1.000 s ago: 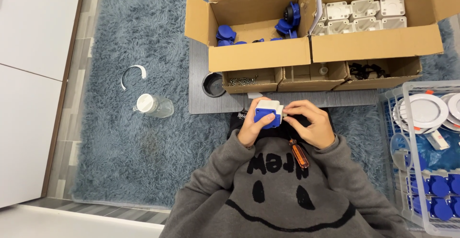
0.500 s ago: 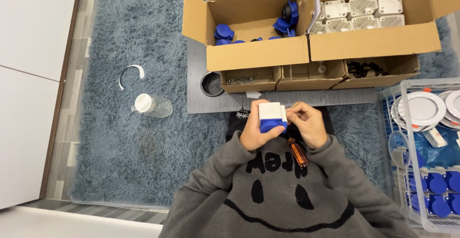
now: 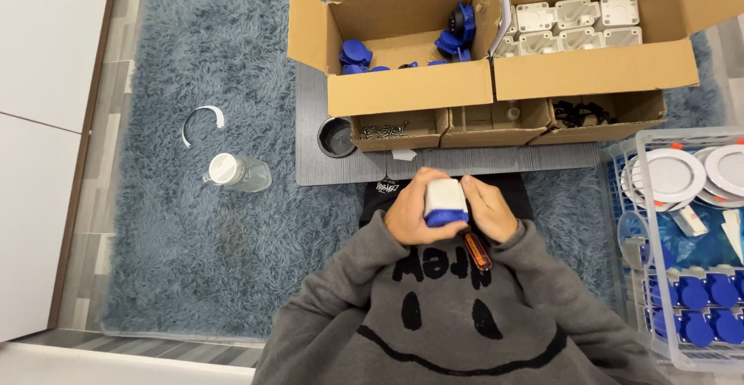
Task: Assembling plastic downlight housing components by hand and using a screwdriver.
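Observation:
A small white box with a blue cover [image 3: 445, 202] is held upright in front of my chest. My left hand [image 3: 409, 216] wraps around its left side and bottom. My right hand [image 3: 490, 210] presses against its right side and also holds a screwdriver with an orange handle [image 3: 477, 251], which points down toward my grey sweater. Both hands touch the box.
Ahead stand a carton with blue parts [image 3: 403, 48] and a carton of white boxes [image 3: 577, 27], with small cardboard trays [image 3: 480, 125] of screws and black bits, and a black cup [image 3: 336, 136]. A clear bottle [image 3: 237, 172] lies left on the blue rug. A wire basket [image 3: 682, 238] sits right.
The white and blue box has turned upright between my hands and shifted slightly left. My right hand has closed in against its side.

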